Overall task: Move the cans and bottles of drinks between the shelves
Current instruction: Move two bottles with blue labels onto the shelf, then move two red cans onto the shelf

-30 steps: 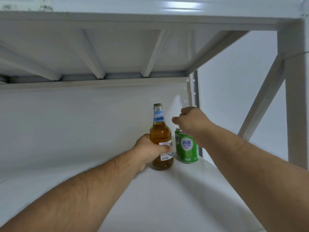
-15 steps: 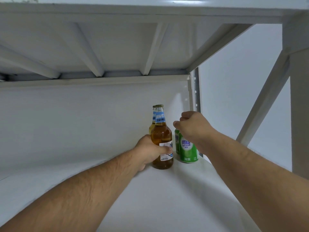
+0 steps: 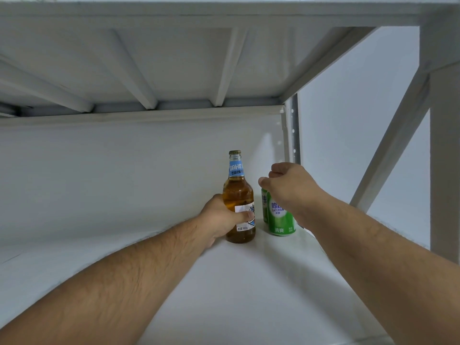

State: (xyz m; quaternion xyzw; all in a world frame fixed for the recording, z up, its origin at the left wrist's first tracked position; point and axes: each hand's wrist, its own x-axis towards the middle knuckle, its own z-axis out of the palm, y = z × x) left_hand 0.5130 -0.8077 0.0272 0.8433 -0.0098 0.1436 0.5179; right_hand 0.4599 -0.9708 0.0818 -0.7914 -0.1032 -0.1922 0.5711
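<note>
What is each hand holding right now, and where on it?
The left hand grips the amber bottle around its lower body, over the label. The right hand is curled above the green cans; whether it holds one cannot be told.

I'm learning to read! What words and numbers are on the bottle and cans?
"DAHE": bottle, blue neck label; Chinese line under it too small.
"450ml": bottle's lower label, faint.
"LAOSHAN": front can.
"清爽": front can, near the bottom.
Back can: mostly hidden, unreadable.
</note>
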